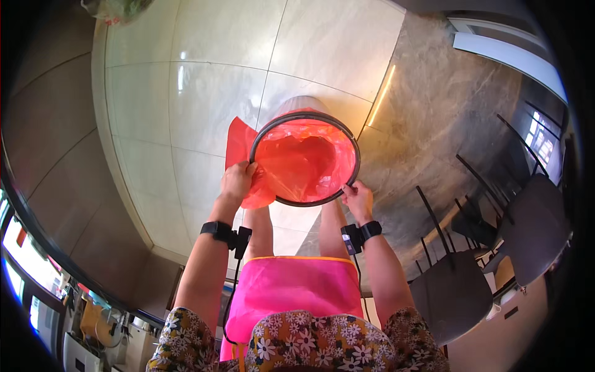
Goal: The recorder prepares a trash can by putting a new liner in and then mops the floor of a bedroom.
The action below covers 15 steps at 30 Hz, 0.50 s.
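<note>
In front of me is a trash can with a dark round rim ring [302, 114] and a pale body [300, 103] partly visible behind it. A red plastic bag [297, 162] lines the inside, and a loose flap of it hangs outside on the left. My left hand [237, 181] grips the rim's left side, fingers closed over ring and bag. At the lower right of the ring, my right hand [358, 197] pinches the rim between thumb and fingers. The bottom of the bag is in shadow.
Pale floor tiles [211, 105] lie ahead, bordered by a grey marbled floor [427, 93] on the right. Dark chairs [452, 291] stand at the right. Brown cabinet fronts [56, 149] run along the left. A pink apron [297, 288] covers my lap.
</note>
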Motion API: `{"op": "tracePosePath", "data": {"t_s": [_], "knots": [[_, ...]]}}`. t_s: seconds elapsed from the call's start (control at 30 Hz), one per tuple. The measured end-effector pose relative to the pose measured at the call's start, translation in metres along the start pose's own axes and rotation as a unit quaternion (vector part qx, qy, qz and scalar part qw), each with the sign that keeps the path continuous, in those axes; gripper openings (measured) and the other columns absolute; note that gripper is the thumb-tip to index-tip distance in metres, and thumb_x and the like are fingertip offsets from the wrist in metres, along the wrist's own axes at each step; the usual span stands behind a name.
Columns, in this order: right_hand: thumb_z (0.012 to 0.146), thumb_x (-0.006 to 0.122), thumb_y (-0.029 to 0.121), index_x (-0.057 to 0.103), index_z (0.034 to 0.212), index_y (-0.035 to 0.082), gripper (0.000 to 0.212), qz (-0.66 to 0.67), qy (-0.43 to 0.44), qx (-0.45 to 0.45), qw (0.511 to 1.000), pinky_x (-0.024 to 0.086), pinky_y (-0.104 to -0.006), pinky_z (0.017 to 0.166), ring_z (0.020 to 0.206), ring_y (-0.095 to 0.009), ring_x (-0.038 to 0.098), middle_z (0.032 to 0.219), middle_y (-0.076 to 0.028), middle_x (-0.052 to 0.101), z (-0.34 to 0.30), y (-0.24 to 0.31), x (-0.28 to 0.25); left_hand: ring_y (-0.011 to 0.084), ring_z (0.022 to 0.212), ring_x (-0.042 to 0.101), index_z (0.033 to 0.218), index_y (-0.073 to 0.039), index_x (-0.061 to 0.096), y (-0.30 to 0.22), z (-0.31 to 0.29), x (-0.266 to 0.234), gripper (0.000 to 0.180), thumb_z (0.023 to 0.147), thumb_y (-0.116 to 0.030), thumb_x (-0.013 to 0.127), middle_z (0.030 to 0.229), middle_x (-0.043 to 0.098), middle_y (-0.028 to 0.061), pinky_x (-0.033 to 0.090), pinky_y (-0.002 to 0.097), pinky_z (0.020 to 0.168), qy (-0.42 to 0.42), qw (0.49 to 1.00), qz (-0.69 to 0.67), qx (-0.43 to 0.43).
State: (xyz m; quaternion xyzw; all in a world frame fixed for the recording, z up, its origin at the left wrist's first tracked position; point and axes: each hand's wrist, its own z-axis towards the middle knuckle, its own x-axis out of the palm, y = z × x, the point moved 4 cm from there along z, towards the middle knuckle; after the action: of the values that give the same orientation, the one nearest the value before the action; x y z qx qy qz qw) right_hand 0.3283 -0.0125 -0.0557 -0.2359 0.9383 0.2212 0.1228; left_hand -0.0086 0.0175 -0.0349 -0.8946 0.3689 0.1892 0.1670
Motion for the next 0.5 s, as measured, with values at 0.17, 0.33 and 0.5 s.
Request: {"op": "tracePosePath", "data": {"t_s": [0.17,0.33,0.5], "knots": [[0.079,0.062,0.025,0.052,0.075,0.004,0.023,0.064,0.038,0.092,0.993,0.043,-0.0226,0.044,0.052,-0.009,0.052,0.061,-0.002,0.053,-0.051,0.024,-0.015,0.0319,0.089,0.056,0.095,-0.004,0.06,0.024,-0.052,-0.021,0.053,0.076,-0.053,0.048,0.089,0.06,0.0197,0.043,0.039,0.076,0.015,0.998,0.014,-0.063],[0.078,0.062,0.026,0.049,0.062,0.004,0.03,0.053,0.062,0.028,0.996,0.038,-0.0244,0.045,0.047,-0.008,0.046,0.056,0.001,0.051,-0.112,0.026,-0.049,0.0144,0.056,0.056,0.081,0.001,0.061,0.043,-0.129,-0.048,0.033,0.076,-0.032,0.062,0.064,0.059,0.008,0.044,0.0308,0.053,0.131,0.988,-0.075,-0.04],[0.079,0.06,0.023,0.055,0.105,0.006,0.031,0.002,0.091,-0.199,0.976,0.044,-0.0246,0.066,0.081,-0.012,0.053,0.091,-0.004,0.057,-0.202,0.093,-0.051,0.0057,0.054,0.048,0.086,-0.001,0.061,-0.026,-0.207,-0.078,0.014,0.075,-0.009,0.063,0.065,0.054,-0.0006,0.038,0.022,0.045,0.174,0.902,-0.359,0.163]]}}
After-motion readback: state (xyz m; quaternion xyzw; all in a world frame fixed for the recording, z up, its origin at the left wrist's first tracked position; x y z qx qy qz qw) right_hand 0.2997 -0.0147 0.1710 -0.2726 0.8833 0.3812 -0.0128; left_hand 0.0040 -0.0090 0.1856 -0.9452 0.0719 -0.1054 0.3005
